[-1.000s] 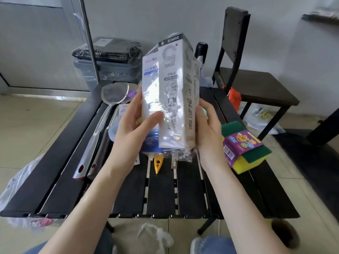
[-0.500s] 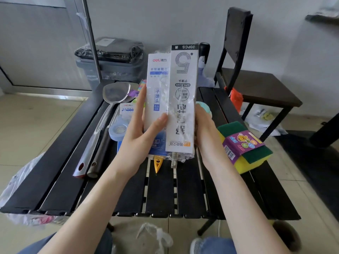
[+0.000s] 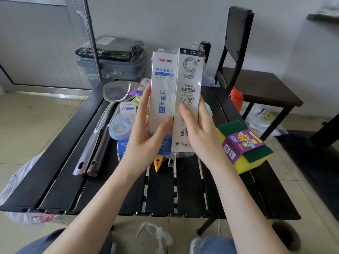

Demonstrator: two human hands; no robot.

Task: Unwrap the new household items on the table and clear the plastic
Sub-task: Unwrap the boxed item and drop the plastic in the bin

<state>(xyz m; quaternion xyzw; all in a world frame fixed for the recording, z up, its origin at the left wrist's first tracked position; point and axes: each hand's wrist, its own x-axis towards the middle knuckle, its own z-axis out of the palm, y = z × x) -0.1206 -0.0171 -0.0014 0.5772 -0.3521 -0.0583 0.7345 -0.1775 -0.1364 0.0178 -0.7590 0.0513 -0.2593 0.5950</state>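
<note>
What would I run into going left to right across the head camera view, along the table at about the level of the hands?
Metal ladle → tape roll → left hand → wrapped refill boxes → right hand → sponge pack.

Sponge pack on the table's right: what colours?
Yellow foam sponge pack, green scouring tops, purple paper band; head view.

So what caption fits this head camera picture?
Both hands, left hand and right hand, hold two plastic-wrapped refill boxes above the table.
</note>
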